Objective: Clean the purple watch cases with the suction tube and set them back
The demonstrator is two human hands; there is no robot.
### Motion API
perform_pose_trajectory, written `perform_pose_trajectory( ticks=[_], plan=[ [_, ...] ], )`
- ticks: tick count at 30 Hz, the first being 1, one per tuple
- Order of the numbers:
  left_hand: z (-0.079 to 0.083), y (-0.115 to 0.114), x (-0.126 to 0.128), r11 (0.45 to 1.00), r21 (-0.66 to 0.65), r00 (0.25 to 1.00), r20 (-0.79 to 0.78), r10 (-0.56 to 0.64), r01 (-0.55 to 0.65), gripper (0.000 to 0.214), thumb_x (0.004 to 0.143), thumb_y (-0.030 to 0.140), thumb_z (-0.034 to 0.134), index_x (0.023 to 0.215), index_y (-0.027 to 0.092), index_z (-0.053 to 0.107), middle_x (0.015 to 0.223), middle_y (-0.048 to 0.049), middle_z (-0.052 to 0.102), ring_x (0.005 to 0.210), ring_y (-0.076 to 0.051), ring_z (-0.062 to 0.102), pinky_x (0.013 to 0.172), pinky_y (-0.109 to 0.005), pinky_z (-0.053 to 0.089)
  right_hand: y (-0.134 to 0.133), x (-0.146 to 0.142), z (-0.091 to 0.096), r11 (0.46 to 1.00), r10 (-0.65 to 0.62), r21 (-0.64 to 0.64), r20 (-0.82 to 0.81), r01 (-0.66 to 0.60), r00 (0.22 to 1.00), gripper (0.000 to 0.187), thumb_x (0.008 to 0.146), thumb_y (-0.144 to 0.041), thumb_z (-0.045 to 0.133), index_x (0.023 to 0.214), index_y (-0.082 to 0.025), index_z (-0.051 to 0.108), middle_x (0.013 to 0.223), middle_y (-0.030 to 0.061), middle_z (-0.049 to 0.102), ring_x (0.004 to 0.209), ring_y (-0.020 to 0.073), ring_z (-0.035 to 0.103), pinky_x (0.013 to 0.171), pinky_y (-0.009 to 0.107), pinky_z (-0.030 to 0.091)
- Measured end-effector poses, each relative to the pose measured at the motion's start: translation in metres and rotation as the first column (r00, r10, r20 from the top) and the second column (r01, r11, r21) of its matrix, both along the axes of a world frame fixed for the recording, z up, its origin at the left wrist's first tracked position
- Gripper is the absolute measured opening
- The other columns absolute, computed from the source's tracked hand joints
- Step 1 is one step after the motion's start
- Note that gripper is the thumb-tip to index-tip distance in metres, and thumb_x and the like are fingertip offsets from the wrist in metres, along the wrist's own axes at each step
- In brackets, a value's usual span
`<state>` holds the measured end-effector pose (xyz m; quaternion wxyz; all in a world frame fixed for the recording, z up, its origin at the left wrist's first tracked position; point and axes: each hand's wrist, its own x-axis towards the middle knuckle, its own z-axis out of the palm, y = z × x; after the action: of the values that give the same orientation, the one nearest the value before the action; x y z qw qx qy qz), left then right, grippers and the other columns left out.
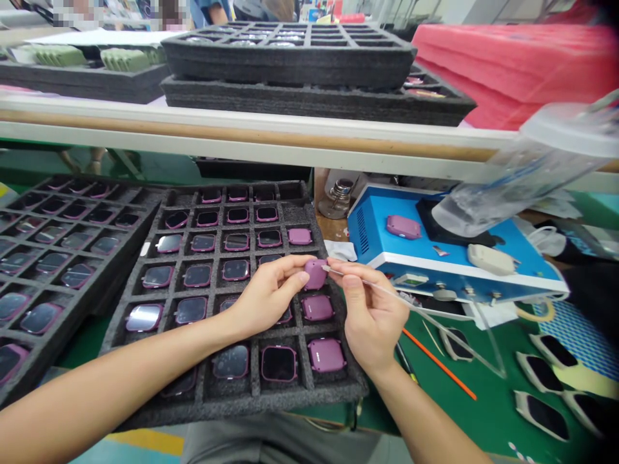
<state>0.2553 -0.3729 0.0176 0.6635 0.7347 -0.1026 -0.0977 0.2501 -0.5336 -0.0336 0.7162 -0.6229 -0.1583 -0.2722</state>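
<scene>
1. Far left: your outer black foam tray point(72, 193) holds pink-framed watch-style casings, glass facing up.
2. Centre: in your nearer black foam tray point(290, 403), most cells show glass-up casings. Three toward the right show solid pink backs; the others are not yet like them.
3. Your left hand point(271, 293) is closed, grasping a pink casing point(315, 274) above the tray.
4. Your right hand point(372, 316) pinches a thin clear pick point(367, 280), its tip touching the casing.
5. Right: a blue bench machine point(377, 225) carries another pink casing point(403, 227).
</scene>
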Motion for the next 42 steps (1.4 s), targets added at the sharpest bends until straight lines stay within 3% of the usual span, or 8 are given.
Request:
perform_pose_trajectory(
  ticks=[15, 25, 34, 42],
  plan=[
    [-0.003, 0.001, 0.002, 1.0, -0.021, 0.999, 0.045, -0.011, 0.012, 0.044, 0.094, 0.031, 0.06, 0.132, 0.008, 0.061, 0.13, -0.0096, 0.069, 0.116, -0.01, 0.068, 0.1, -0.014, 0.053, 0.0, 0.0, 0.0, 1.0, 0.003, 0.004, 0.013, -0.003, 1.0, 0.013, 0.1, -0.017, 0.059, 0.103, -0.019, 0.071, 0.109, 0.009, 0.071, 0.107, 0.0251, 0.069, 0.095, 0.047, 0.059],
    [0.002, 0.001, 0.004, 0.999, 0.031, 0.999, 0.049, 0.008, -0.009, 0.046, 0.091, 0.038, 0.065, 0.127, 0.01, 0.065, 0.13, -0.0085, 0.069, 0.112, -0.01, 0.069, 0.1, -0.012, 0.053, 0.0, 0.006, 0.004, 0.999, 0.046, 0.012, 0.032, -0.046, 0.998, 0.015, 0.101, -0.017, 0.057, 0.103, -0.021, 0.071, 0.109, 0.0083, 0.069, 0.108, 0.0234, 0.068, 0.096, 0.045, 0.057],
    [0.002, 0.004, 0.007, 0.99, 0.129, 0.998, 0.051, 0.047, -0.053, 0.053, 0.087, 0.05, 0.066, 0.127, 0.015, 0.067, 0.131, -0.0082, 0.068, 0.114, -0.015, 0.067, 0.109, -0.022, 0.051, 0.001, 0.008, 0.007, 0.997, 0.062, 0.042, 0.042, -0.064, 0.997, 0.015, 0.1, -0.016, 0.058, 0.103, -0.021, 0.071, 0.108, 0.0075, 0.07, 0.106, 0.0214, 0.068, 0.094, 0.04, 0.058],
    [0.004, 0.004, 0.008, 0.987, 0.144, 0.996, 0.067, 0.059, -0.068, 0.053, 0.086, 0.052, 0.068, 0.124, 0.015, 0.068, 0.132, -0.0081, 0.068, 0.115, -0.015, 0.067, 0.107, -0.02, 0.052, 0.0, 0.01, 0.009, 0.998, 0.056, 0.036, 0.056, -0.058, 0.997, 0.015, 0.1, -0.014, 0.058, 0.103, -0.02, 0.071, 0.108, 0.0071, 0.07, 0.107, 0.0196, 0.068, 0.096, 0.037, 0.056]
  ],
)
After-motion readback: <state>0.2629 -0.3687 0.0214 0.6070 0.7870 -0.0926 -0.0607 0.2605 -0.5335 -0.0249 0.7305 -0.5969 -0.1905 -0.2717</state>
